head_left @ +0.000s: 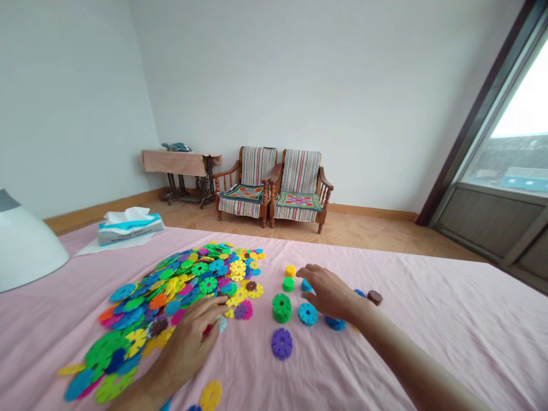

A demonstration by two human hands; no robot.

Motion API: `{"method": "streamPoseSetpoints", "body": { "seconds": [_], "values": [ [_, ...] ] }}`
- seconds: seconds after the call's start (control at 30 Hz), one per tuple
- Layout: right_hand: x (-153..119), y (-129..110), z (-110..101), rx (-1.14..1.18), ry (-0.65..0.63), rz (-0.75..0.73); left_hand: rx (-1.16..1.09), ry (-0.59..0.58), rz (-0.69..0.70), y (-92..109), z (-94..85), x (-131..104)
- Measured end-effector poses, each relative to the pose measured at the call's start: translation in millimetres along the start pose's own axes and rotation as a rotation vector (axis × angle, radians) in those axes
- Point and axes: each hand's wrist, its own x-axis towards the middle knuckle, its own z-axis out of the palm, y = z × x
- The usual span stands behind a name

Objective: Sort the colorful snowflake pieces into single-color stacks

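Note:
My left hand (194, 331) reaches over the right side of a heap of colourful notched plastic discs (171, 285). Its fingers are stretched out and the thumb is apart, with a dark red disc (206, 330) showing between them. The fingertips are beside yellow discs (233, 307). My right hand (327, 288) has thumb and forefinger around a small light blue disc stack (305, 285), partly hidden by the hand. Near it stand a yellow stack (290, 270), two green stacks (281, 307), a larger light blue stack (307, 313) and a purple stack (282, 343).
Under my right forearm are a darker blue stack (335, 323) and a brown stack (375, 297). Loose discs (210, 395) lie at the front edge. A tissue box (131, 227) and a white rounded object (29, 251) stand left on the pink cloth (428, 308).

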Motion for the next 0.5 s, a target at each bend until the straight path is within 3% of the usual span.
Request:
{"method": "streamPoseSetpoints", "body": {
  "seconds": [0.13,0.23,0.37,0.5],
  "values": [
    [-44.5,-39.9,5.2,0.079,0.073,-0.044,0.100,-0.021,-0.054,-4.7,5.5,-0.4],
    [-72.8,-58.5,28.2,0.103,0.148,-0.103,0.143,-0.122,-0.043,-6.9,8.7,-0.5],
    [-93.7,-60.2,71.1,-0.006,0.263,-0.309,0.148,-0.149,-0.025,-4.8,5.9,-4.2],
    [-101.6,-50.9,102.1,-0.028,0.396,-0.361,0.115,-0.198,-0.008,1.1,-8.4,-15.0]
  ]
}}
